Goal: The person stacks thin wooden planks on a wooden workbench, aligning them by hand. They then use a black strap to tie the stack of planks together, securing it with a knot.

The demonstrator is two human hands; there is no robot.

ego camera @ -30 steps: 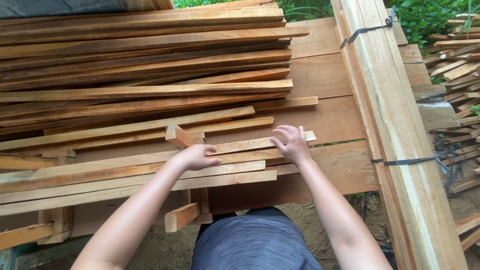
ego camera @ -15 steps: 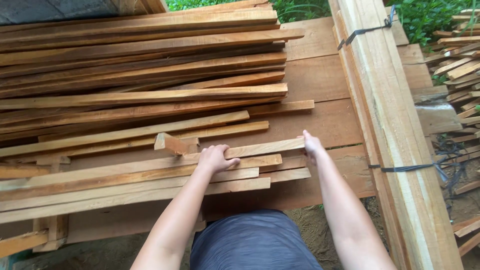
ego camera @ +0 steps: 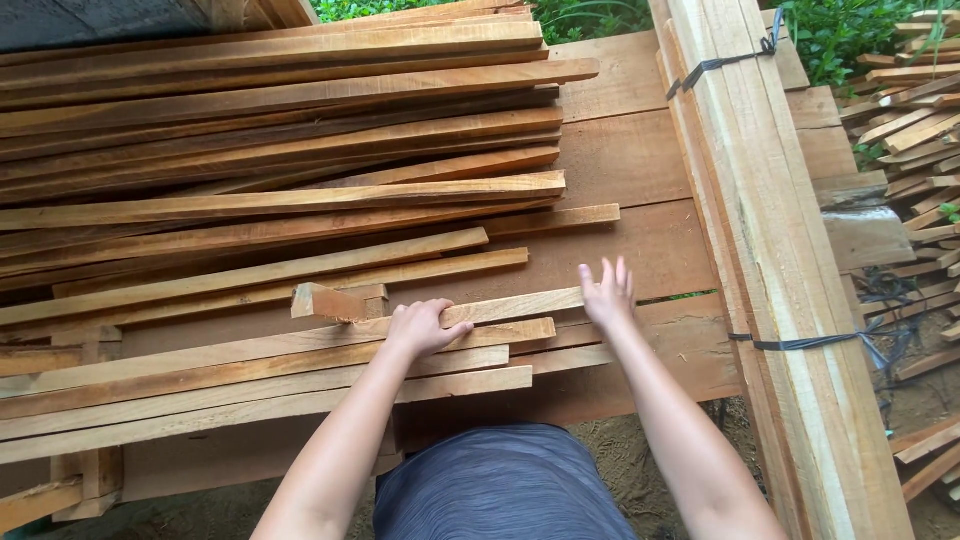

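While the fingers (ego camera: 437,312) of the left hand (ego camera: 420,328) are curled over a long wooden slat (ego camera: 480,312), the right hand (ego camera: 606,293), fingers spread and holding nothing, has been slid from the slat's top to its end at three o'clock, squaring it against the slat stack (ego camera: 270,170) on the counter (ego camera: 640,170).

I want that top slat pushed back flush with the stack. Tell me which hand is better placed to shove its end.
Right, probably. The right hand is flat against the free end of the top slat, fingers spread. The left hand is curled over its middle, good only for steadying.
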